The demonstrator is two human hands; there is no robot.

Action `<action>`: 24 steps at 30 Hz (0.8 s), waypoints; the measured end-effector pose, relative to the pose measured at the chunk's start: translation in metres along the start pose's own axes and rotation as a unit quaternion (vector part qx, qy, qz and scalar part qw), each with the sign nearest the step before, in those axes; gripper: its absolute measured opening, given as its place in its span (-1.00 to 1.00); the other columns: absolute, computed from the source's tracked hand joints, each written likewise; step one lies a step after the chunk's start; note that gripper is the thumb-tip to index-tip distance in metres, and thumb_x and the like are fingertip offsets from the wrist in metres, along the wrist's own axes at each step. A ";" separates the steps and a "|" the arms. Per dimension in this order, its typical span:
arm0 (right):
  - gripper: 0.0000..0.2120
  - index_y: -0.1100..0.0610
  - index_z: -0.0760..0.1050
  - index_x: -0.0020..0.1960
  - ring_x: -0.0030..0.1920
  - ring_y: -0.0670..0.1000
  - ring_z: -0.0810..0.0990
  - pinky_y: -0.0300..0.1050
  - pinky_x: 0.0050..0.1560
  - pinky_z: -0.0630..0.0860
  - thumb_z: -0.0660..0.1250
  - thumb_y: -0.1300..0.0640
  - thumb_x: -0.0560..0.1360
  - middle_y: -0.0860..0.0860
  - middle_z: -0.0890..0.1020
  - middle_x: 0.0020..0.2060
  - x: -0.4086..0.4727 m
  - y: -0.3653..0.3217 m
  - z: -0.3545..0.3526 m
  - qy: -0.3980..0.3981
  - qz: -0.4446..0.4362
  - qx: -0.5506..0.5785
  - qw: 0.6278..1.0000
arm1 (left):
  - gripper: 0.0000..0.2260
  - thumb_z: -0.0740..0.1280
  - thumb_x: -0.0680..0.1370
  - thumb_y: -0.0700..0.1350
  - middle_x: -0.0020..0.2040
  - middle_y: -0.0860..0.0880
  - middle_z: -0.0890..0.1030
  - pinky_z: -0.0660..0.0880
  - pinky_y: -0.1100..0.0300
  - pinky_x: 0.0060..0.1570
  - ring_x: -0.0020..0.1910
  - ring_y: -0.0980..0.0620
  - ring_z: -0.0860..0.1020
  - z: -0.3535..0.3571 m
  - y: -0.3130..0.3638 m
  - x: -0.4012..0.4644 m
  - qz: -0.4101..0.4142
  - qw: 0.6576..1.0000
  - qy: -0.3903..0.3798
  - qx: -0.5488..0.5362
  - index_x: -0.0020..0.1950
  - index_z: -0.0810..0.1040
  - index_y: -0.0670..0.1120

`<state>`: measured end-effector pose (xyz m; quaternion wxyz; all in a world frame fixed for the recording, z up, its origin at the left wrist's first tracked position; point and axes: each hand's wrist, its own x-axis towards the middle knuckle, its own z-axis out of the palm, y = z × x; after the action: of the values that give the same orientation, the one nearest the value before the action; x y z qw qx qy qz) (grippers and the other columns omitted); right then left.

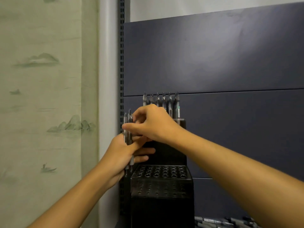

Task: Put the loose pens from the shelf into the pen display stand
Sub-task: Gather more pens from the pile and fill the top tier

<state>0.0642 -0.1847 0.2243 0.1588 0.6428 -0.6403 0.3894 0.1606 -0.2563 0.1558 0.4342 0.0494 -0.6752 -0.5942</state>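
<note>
A: Report finger state.

B: My right hand pinches the upper part of one pen in the bundle of pens. My left hand is wrapped around that bundle and holds it upright, tips up, just left of the pen display stand.

A: Stand status?

B: A row of pens stands in its top tier. The lower tier's holes are unfilled. Loose pens lie on the shelf at lower right.

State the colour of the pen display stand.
Black: the pen display stand is black throughout, holes included, shown best in the head view.
</note>
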 end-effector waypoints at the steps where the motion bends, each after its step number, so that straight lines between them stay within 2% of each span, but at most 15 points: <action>1: -0.69 0.10 0.64 0.04 -0.17 -0.11 0.63 -0.26 -0.14 0.52 0.47 -0.11 0.46 -0.06 0.68 -0.18 -0.002 0.002 -0.002 0.012 0.006 0.002 1.000 | -0.87 0.32 0.56 -0.16 -0.09 -0.02 0.74 0.59 0.29 -0.41 -0.19 -0.06 0.72 0.004 0.000 0.000 0.007 1.000 -0.003 -0.003 0.09 0.57 -0.10; 3: -0.65 0.11 0.63 0.15 -0.04 -0.05 0.66 -0.18 0.01 0.58 0.47 -0.08 0.47 -0.01 0.70 -0.07 -0.006 0.007 -0.008 0.023 0.031 0.039 0.998 | -0.77 0.31 0.51 -0.07 -0.06 -0.03 0.74 0.57 0.31 -0.43 -0.17 -0.08 0.72 0.007 0.000 0.000 0.012 1.000 -0.012 -0.017 0.11 0.57 -0.11; 5: -0.67 0.10 0.64 0.16 -0.01 -0.07 0.66 -0.20 0.02 0.56 0.46 -0.07 0.49 -0.01 0.70 -0.02 -0.009 0.013 -0.012 0.028 0.045 0.074 0.996 | -0.67 0.25 0.50 0.04 0.01 -0.05 0.73 0.59 0.28 -0.40 -0.11 -0.11 0.72 0.009 0.000 -0.001 0.010 0.999 -0.025 -0.029 0.16 0.56 -0.11; 6: -0.69 0.10 0.64 0.14 -0.03 -0.09 0.66 -0.22 -0.01 0.54 0.44 -0.07 0.50 -0.02 0.70 -0.04 -0.010 0.015 -0.013 0.031 0.045 0.085 0.995 | -0.63 0.22 0.50 0.08 0.04 -0.06 0.72 0.61 0.25 -0.36 -0.08 -0.12 0.71 0.010 0.000 -0.001 0.008 0.999 -0.031 -0.036 0.18 0.56 -0.10; 8: -0.73 0.09 0.62 0.13 -0.20 -0.19 0.65 -0.29 -0.15 0.52 0.41 -0.05 0.53 -0.04 0.71 -0.15 -0.010 0.019 -0.014 0.046 0.047 0.117 0.991 | -0.61 0.15 0.54 0.12 0.07 -0.08 0.71 0.66 0.18 -0.21 -0.01 -0.13 0.70 0.011 -0.001 -0.002 0.003 0.998 -0.040 -0.054 0.20 0.56 -0.07; 10: -0.75 0.07 0.59 0.17 -0.34 -0.22 0.63 -0.27 -0.24 0.56 0.38 -0.02 0.55 -0.05 0.70 -0.22 -0.009 0.021 -0.017 0.073 0.052 0.142 0.986 | -0.62 0.09 0.61 0.11 0.08 -0.09 0.71 0.66 0.12 -0.09 0.03 -0.13 0.69 0.009 -0.002 -0.002 0.000 0.997 -0.042 -0.067 0.23 0.55 -0.05; 12: -0.75 0.08 0.56 0.20 -0.28 -0.12 0.69 -0.16 -0.24 0.62 0.35 0.00 0.58 -0.03 0.71 -0.17 -0.008 0.022 -0.022 0.093 0.054 0.158 0.981 | -0.65 0.08 0.65 0.06 0.07 -0.09 0.71 0.66 0.11 -0.07 0.02 -0.13 0.69 0.005 -0.002 -0.001 -0.005 0.997 -0.027 -0.074 0.23 0.54 -0.07; 15: -0.80 0.11 0.55 0.18 -0.28 0.03 0.73 -0.18 -0.35 0.61 0.33 0.06 0.60 0.03 0.70 -0.09 -0.002 0.022 -0.032 0.100 0.069 0.231 0.965 | -0.69 0.09 0.66 0.00 0.06 -0.12 0.71 0.66 0.08 -0.07 -0.01 -0.16 0.70 -0.003 -0.005 -0.002 -0.023 0.996 -0.002 -0.091 0.21 0.54 -0.11; 20: -0.82 0.16 0.55 0.16 -0.24 0.19 0.73 -0.07 -0.27 0.65 0.36 0.13 0.59 0.15 0.70 -0.08 0.022 0.021 -0.049 0.120 0.095 0.287 0.946 | -0.69 0.10 0.67 -0.04 0.07 -0.12 0.71 0.65 0.13 -0.14 -0.06 -0.13 0.71 -0.020 -0.002 -0.004 -0.034 0.995 0.025 -0.088 0.19 0.58 -0.13; 24: -0.81 0.15 0.53 0.18 -0.26 0.16 0.73 -0.04 -0.23 0.69 0.37 0.14 0.58 0.14 0.70 -0.10 0.043 0.022 -0.064 0.166 0.092 0.249 0.950 | -0.73 0.15 0.66 -0.06 0.01 -0.13 0.72 0.65 0.14 -0.19 -0.18 -0.08 0.72 -0.031 -0.001 -0.007 -0.034 0.995 0.055 -0.081 0.17 0.59 -0.14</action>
<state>0.0188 -0.1725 0.2892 0.0613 0.5264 -0.5438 0.6508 0.1845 -0.2766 0.1488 0.4525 0.0693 -0.5977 -0.6581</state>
